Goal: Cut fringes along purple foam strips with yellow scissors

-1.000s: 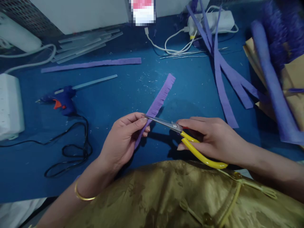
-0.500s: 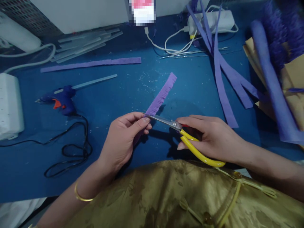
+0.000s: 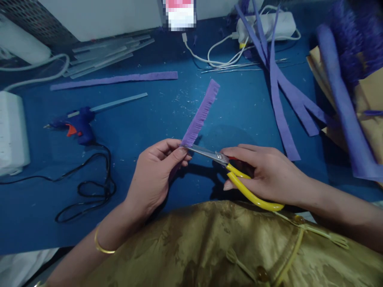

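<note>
Thumb and fingers of my left hand (image 3: 157, 173) pinch the lower end of a purple strip (image 3: 200, 115). The strip slants up and to the right, and its right edge is cut into a fringe. My right hand (image 3: 263, 171) is wrapped round the yellow handles of the scissors (image 3: 254, 197). Their metal blades point left and meet the strip's lower end right beside my left thumb. The blades look nearly closed, and their tips are hidden at the strip and fingers.
At left lie a blue glue gun (image 3: 80, 123) with a black cord, a flat purple strip (image 3: 116, 81) and clear glue sticks (image 3: 104, 56). Long purple strips (image 3: 279, 107), thin wires, a white power strip (image 3: 278, 27) and brown paper (image 3: 371, 95) are at right.
The fringed strip's free end has swung up and slightly left, standing steeper, and more of its fringe shows. Both hands and the scissors have hardly moved.
</note>
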Motion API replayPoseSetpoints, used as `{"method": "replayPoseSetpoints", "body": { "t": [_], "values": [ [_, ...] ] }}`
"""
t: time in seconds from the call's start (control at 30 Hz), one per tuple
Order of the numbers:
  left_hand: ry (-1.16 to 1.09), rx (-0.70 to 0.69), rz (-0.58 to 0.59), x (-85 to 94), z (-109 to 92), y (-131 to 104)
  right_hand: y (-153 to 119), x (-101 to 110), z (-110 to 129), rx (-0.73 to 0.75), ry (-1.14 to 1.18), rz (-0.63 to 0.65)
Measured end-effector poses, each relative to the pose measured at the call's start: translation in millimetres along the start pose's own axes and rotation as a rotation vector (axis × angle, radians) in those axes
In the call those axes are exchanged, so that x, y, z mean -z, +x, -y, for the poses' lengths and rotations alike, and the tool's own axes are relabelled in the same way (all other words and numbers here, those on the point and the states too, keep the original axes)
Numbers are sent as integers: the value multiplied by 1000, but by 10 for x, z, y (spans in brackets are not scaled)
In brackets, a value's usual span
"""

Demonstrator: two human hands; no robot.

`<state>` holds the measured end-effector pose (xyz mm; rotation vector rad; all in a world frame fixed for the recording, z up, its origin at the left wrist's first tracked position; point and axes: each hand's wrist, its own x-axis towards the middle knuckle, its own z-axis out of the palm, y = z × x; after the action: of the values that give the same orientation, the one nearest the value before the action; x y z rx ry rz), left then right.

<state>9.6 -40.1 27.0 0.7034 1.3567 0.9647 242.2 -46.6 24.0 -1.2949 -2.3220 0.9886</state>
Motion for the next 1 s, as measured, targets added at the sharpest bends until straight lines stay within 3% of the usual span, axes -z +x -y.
{"method": "replayPoseSetpoints", "body": {
  "t": [1.0],
  "values": [
    [-21,65,17,-10,-11,3,5,0,-13,26,8,14]
  ]
}}
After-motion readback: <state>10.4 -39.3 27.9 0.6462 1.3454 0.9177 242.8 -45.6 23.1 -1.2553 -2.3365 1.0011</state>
